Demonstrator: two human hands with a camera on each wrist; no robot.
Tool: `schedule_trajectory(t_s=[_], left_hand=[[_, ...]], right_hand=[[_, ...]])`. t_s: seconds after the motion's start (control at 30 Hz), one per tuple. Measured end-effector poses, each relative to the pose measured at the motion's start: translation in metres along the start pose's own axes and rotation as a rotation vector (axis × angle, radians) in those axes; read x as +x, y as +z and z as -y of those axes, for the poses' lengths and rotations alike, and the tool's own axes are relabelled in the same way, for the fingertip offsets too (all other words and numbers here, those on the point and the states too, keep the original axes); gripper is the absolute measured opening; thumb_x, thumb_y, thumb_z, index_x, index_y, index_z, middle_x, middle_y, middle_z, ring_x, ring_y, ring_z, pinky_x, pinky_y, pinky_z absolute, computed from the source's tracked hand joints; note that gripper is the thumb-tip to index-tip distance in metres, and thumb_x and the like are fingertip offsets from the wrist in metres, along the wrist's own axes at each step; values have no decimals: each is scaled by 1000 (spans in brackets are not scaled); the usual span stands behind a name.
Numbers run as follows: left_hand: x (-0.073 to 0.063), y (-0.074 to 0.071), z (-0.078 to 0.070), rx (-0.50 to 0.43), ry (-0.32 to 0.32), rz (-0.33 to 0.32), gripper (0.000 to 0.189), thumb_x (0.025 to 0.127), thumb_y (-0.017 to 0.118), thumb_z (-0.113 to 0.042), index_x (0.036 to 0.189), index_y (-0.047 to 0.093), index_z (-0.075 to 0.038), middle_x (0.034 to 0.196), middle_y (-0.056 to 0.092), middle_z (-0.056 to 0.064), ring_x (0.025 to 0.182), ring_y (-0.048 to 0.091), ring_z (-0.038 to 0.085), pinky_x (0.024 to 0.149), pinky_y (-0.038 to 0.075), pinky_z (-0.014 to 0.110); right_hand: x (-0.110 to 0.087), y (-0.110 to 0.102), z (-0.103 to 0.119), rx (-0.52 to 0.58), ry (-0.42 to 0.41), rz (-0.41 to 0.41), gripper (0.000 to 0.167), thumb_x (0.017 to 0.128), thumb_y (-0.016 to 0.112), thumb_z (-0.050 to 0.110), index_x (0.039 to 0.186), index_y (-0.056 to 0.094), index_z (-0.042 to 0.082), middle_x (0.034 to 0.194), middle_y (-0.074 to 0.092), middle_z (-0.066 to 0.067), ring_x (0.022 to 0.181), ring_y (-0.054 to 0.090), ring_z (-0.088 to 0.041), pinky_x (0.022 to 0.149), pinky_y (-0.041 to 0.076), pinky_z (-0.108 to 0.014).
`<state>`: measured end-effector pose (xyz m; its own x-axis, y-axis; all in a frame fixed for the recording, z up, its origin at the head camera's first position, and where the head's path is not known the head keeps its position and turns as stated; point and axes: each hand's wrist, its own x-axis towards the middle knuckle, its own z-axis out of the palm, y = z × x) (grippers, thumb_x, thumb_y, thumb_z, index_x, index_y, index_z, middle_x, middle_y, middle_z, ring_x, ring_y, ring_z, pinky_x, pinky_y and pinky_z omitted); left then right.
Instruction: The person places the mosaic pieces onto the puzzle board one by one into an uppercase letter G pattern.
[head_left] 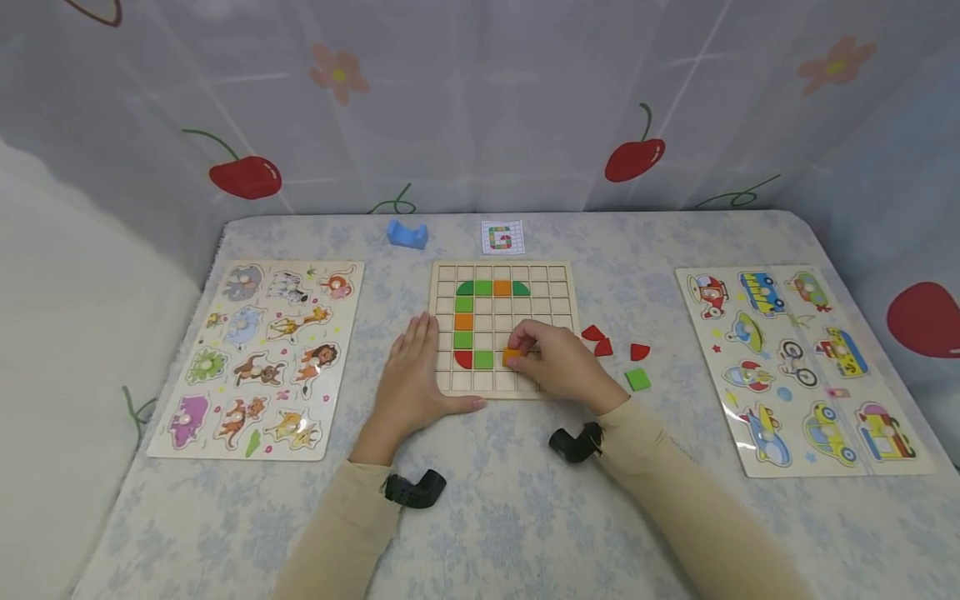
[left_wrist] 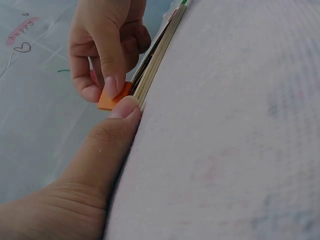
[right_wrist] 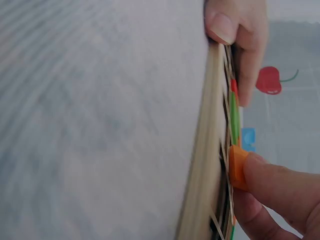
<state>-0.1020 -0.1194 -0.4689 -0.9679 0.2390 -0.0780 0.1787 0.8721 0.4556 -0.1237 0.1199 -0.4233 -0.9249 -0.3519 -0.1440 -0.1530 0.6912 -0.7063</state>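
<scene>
A wooden grid board lies in the middle of the table, with green, orange and red pieces set in its cells along the top row, down the left side and along the bottom. My right hand pinches an orange square tile between thumb and fingers, right at the cell beside the green square. In the right wrist view the tile sits tilted at the board's surface. My left hand rests along the board's left and lower edges, fingers straight, thumb at the near edge.
Right of the board lie several red quarter-round pieces and a green square. Behind it are a pattern card and a blue holder. An animal puzzle lies left, a vehicle puzzle right.
</scene>
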Motion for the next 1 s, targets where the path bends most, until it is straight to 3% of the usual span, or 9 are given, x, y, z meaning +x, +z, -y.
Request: schedule_trajectory(t_s=[0.3,0.5,0.6,0.77,1.0], left_hand=[[1,0,1,8,10,-13,144,61,70,-85,159,3,-3,168,2,12,157,0,25,127,8,46],[0,0,1,1,7,-9,145,60,69,-86,159,3,-3,169,1,11,157,-1,25,127,7,45],[0,1,0,-11,9,-12,145,60,70,-85,159,4,-4,169,1,11,157,-1,24,128,7,45],[1,4,4,5,5,-16,145,60,69,-86,160,1,-6,169,0,9,157,-2,23,127,6,45],[1,5,5,-6,19,-24,145,60,69,-86,160,2,-6,169,1,10,157,-2,24,127,6,47]], right_hand=[[5,9,5,-93,-52,-15,10,91,74,22,99,69,17,100,60,2,89,59,-16,81,53,-34],[-5,4,0,-136,-121,36,11,90,74,19,100,77,16,106,59,3,76,54,-13,68,49,-27],[-14,-4,-9,-131,-115,33,17,90,74,19,107,76,17,109,60,4,79,55,-13,71,50,-27],[-27,-25,-30,-126,-7,-51,26,93,70,21,118,69,16,109,64,2,92,58,-17,78,50,-33],[-30,-50,-54,-218,208,-205,29,93,70,28,114,65,9,95,61,-10,79,56,-24,63,44,-32]])
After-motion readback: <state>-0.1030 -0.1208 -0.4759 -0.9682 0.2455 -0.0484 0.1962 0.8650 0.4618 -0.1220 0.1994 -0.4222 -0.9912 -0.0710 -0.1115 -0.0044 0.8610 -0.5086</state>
